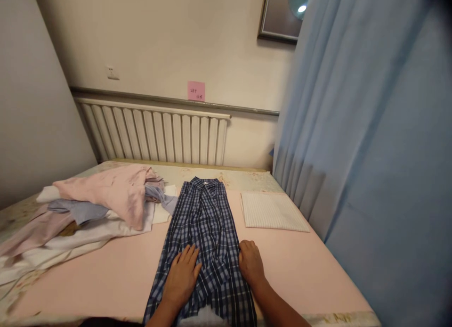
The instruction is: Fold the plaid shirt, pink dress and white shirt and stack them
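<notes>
Touching plaid shirt point(207, 223) with flat, ungripping left hand point(182, 275) and curled right hand point(251, 262) of unclear grip, risking wrinkles if dragged.

Single head-worn cam, facing forward and down: left hand point(181, 276) and right hand point(252, 262) close in at bottom center, wall point(158, 39) farther off up top.
</notes>
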{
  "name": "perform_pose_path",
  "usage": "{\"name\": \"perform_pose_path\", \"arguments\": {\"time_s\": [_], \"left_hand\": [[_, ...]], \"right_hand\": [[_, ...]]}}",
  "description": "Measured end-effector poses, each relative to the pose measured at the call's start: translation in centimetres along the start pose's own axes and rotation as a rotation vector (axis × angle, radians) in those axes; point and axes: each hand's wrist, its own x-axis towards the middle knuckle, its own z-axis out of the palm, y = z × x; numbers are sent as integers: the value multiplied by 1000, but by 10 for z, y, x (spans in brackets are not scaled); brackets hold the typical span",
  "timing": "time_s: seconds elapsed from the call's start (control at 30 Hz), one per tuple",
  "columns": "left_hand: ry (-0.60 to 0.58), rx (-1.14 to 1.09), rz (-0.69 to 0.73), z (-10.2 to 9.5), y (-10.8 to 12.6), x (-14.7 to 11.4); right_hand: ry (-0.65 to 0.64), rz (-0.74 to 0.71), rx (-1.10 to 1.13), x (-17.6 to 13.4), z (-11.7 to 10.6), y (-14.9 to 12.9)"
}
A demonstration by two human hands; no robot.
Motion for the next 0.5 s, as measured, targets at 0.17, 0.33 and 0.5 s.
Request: {"name": "perform_pose_path", "arguments": {"time_s": [0.17,0.33,0.5], "left_hand": [[10,-10,6,0,-1,1],[37,-23,9,1,-2,0],[41,-33,7,2,-3,-1]], "right_hand": [[8,4,-1,0,0,0],[7,7,9,0,1,0],[21,13,1,0,2,0]]}}
